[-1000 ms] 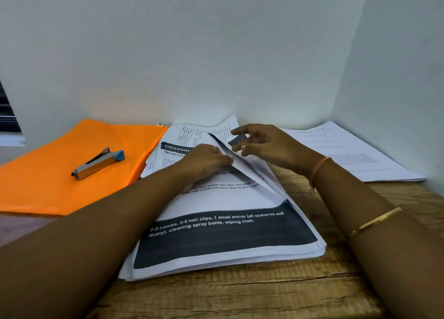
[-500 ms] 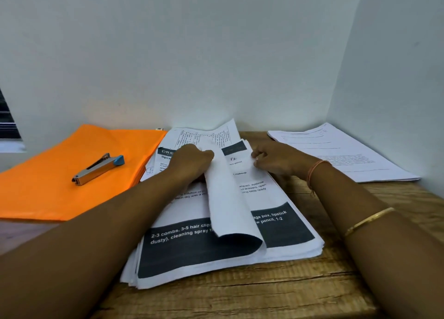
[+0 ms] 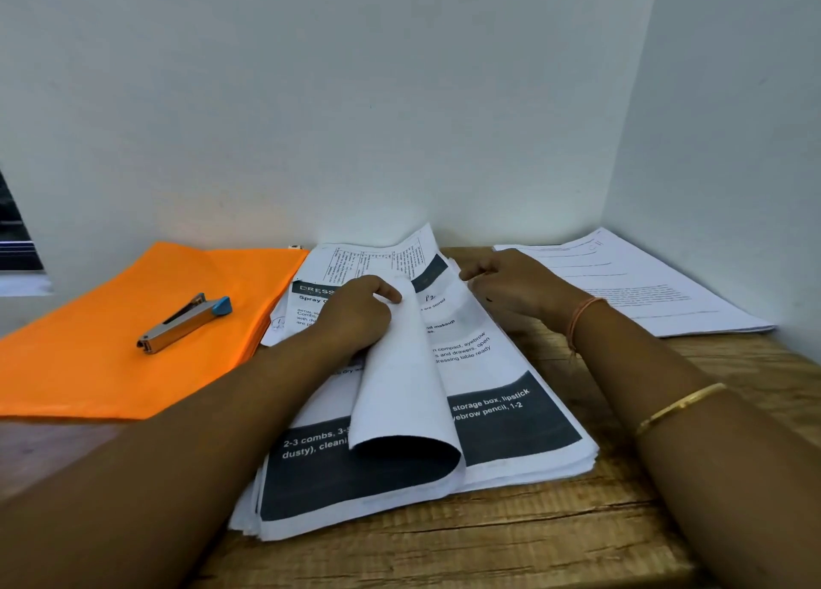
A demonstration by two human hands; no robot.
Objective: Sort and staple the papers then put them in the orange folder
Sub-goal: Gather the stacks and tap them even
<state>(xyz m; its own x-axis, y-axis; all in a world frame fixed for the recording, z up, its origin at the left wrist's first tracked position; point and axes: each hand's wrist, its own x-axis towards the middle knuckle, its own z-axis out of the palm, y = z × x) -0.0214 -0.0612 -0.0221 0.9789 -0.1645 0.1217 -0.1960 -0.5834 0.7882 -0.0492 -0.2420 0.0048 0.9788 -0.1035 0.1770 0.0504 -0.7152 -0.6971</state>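
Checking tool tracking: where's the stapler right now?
In the head view, the stapler lies on the orange folder at the left of the desk, just left of the central paper stack.

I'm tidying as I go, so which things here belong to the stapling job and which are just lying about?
Job: paper stack, curled sheet in the left hand, stapler, orange folder, side pile of papers.
Lying about: small white object behind the folder, too small to identify.

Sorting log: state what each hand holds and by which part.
Left hand pinches the curled top sheet by its far edge. Right hand rests curled at the far right edge of the stack; whether its grip has any sheet cannot be told.
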